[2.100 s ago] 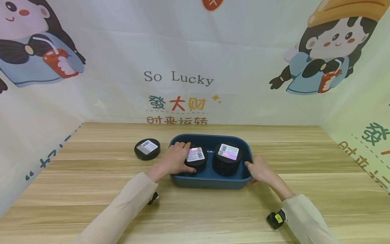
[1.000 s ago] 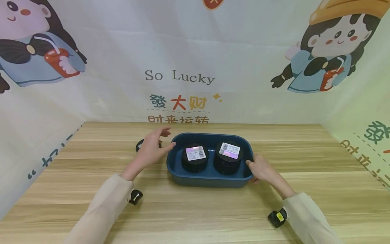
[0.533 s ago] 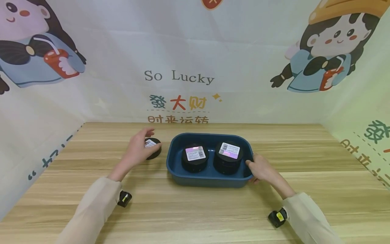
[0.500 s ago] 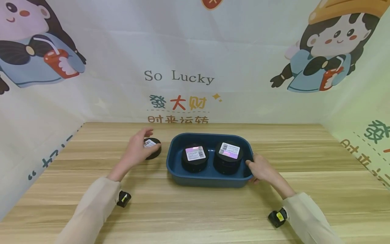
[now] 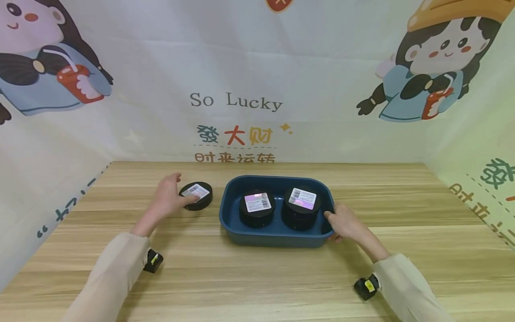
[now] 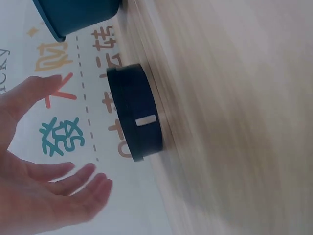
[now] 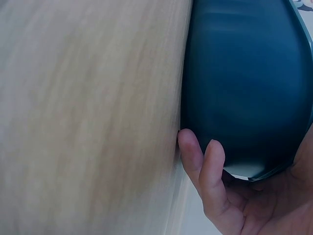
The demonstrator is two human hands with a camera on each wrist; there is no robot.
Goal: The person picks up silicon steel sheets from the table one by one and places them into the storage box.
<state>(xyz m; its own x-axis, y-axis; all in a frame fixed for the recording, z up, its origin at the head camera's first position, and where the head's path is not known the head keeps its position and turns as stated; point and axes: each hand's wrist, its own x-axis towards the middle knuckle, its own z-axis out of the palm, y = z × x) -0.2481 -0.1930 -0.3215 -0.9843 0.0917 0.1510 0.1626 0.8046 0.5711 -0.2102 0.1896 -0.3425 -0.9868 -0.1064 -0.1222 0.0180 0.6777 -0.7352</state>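
In the head view a flat round black tin (image 5: 202, 202) with a white label lies on the table, left of a blue plastic bin (image 5: 277, 240). My left hand (image 5: 166, 195) is beside and over this tin, its thumb overlapping the label. The left wrist view has the thumb and fingers spread apart, with a gap to the tin (image 6: 134, 110). My right hand (image 5: 345, 223) grips the bin's right end, thumb on the rim and fingers underneath along the outer wall (image 7: 239, 88). Inside the bin sit a labelled black tin (image 5: 257, 219) at left and a taller stack of black tins (image 5: 301, 217) at right.
The wooden table (image 5: 257, 281) runs back to a printed cloth backdrop (image 5: 322, 89), which also hangs at both sides. A small black wrist camera (image 5: 153, 260) hangs by the left sleeve, another wrist camera (image 5: 366, 287) by the right sleeve.
My left hand has let go of the left tin in the bin and moved left to the tin on the table. The right hand has stayed on the bin's end.
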